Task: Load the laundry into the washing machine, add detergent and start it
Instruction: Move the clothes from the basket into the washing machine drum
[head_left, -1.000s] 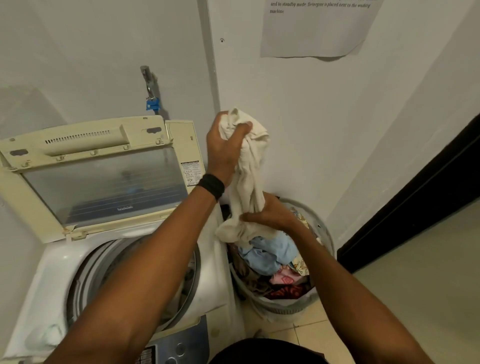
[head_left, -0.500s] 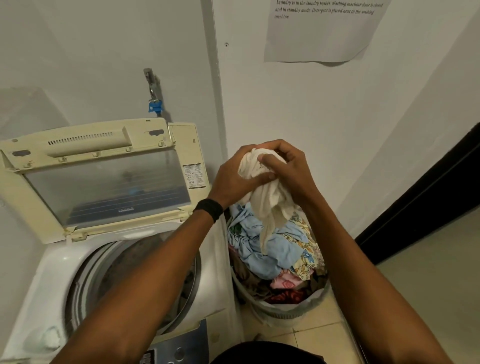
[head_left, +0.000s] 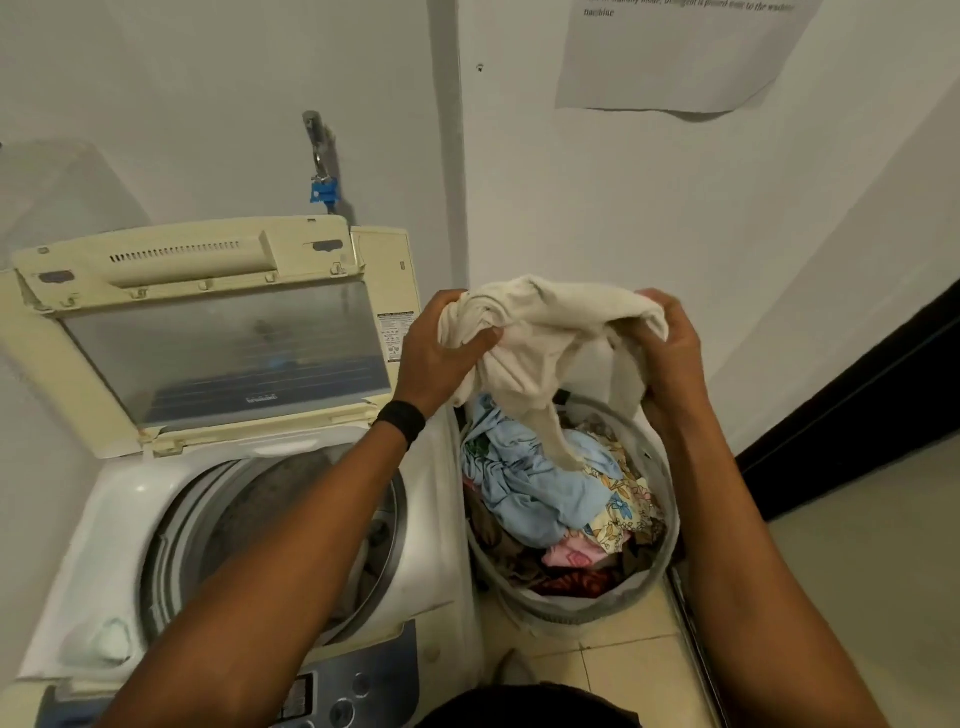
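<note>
Early in the load stage. The washing machine (head_left: 119, 499) stands with its lid (head_left: 223, 353) propped open and the drum (head_left: 291, 499) exposed. Something greyish may lie low in the drum, too dim to tell. The laundry basket (head_left: 571, 610) just beside the machine's right side is heaped: a light blue garment (head_left: 524, 483), a floral piece (head_left: 623, 504), pink and dark red bits underneath. So most clothes are not loaded yet. No detergent in view, and the control panel (head_left: 353, 691) at the front edge is untouched, so judging from this, detergent and start are both left.

Current item: a cream garment (head_left: 540, 353), held up above the basket and stretched between both hands. The left hand (head_left: 441, 358) grips one bunched end, thumb curled over the fabric. The right hand (head_left: 670, 348) clutches the other end, fingers wrapped in it. The middle sags, and a tail hangs down to touch the blue garment. The garment is right of the drum, not over it.
</note>
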